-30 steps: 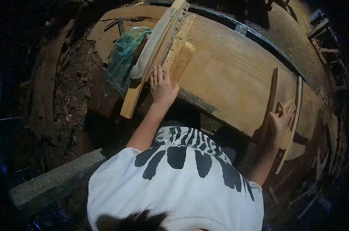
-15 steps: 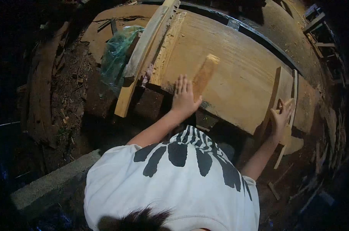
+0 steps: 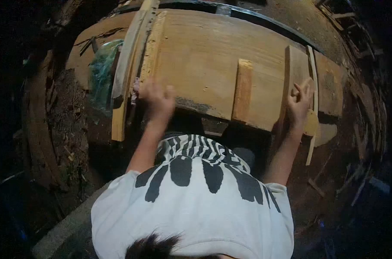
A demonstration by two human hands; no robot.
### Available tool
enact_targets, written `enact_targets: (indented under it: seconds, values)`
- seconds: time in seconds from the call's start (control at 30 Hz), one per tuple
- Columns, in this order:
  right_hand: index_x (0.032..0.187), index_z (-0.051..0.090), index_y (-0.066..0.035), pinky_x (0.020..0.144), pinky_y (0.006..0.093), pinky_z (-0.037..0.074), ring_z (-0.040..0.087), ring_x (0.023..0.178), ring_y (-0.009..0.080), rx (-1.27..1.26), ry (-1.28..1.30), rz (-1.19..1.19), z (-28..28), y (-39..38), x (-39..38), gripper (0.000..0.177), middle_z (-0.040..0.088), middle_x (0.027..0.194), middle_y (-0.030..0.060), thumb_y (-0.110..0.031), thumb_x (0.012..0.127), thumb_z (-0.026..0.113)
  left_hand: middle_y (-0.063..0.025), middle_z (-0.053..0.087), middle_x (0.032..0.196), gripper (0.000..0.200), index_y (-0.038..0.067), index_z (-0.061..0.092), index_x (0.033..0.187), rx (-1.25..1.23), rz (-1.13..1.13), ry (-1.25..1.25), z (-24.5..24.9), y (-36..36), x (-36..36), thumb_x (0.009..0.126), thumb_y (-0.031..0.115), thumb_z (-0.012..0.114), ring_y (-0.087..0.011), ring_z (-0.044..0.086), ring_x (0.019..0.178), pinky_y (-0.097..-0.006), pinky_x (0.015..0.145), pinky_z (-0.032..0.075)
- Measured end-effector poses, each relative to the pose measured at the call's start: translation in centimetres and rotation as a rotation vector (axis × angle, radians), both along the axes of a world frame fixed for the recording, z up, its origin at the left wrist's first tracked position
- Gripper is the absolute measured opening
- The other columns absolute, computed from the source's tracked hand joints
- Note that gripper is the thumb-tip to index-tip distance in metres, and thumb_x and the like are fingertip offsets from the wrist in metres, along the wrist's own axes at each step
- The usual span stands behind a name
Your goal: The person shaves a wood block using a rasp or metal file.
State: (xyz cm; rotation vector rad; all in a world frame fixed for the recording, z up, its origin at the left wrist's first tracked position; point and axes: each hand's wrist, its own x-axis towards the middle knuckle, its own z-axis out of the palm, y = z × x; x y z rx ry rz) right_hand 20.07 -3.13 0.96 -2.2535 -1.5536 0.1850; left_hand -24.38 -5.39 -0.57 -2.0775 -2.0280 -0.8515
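A wide wooden board [image 3: 200, 52] lies in front of me. My left hand [image 3: 158, 97], blurred by motion, is over its near left part, close to a rough-edged strip [image 3: 153, 45]; its fingers are smeared. On the right, my right hand [image 3: 300, 101] rests at a brown plank [image 3: 296, 64] with its fingers partly spread and nothing visible held in them. Between the hands, a short reddish wooden block [image 3: 243, 90] lies on the board, touched by neither hand.
Long wooden strips [image 3: 126, 60] lie along the left side, beside a green plastic bag [image 3: 104, 64]. A thin pale strip [image 3: 312, 82] and another board [image 3: 328, 86] are at the right. Beyond the board runs a dark metal rail [image 3: 265, 23].
My left hand has moved left, away from the short block. The block now stands farther right relative to the board, nearer the brown plank. The camera view has shifted.
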Motion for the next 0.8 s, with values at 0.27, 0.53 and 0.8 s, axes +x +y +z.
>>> enact_targets:
  seconds: [0.27,0.53,0.8]
  values:
    - [0.121,0.059,-0.015,0.109,0.0418,0.034,0.038,0.132,0.0325,0.218,0.308,0.593,1.0,0.0,-6.5,0.056,0.043,0.140,0.0143,-0.004,0.066,0.061,-0.0264,0.029,0.132,0.055,-0.004,0.032,0.125,-0.417,0.562,-0.126,2.4,-1.4,-7.2,0.095,0.040,0.045,-0.0467,0.048,0.105,-0.0520,0.085,0.043]
    - [0.114,0.064,-0.033,0.109,0.0517,0.026,0.017,0.142,0.0274,-0.106,-0.080,0.905,2.0,-0.7,-12.4,0.045,0.023,0.153,-0.0005,-0.015,0.073,0.066,-0.0225,0.060,0.086,0.033,-0.001,0.045,0.101,-0.360,0.413,-0.295,-0.1,-1.6,-7.8,0.097,0.032,0.044,-0.0438,0.057,0.087,-0.0499,0.071,0.044]
    - [0.094,0.073,-0.023,0.111,0.0567,0.017,0.015,0.141,0.0348,-0.043,-0.007,0.545,0.0,-0.3,-9.7,0.023,0.030,0.150,0.0077,-0.019,0.077,0.058,-0.0095,0.049,0.072,0.027,-0.001,0.052,0.095,-0.071,0.364,-0.427,3.0,-2.1,-8.6,0.099,0.024,0.043,-0.0170,0.043,0.064,-0.0308,0.063,0.040]
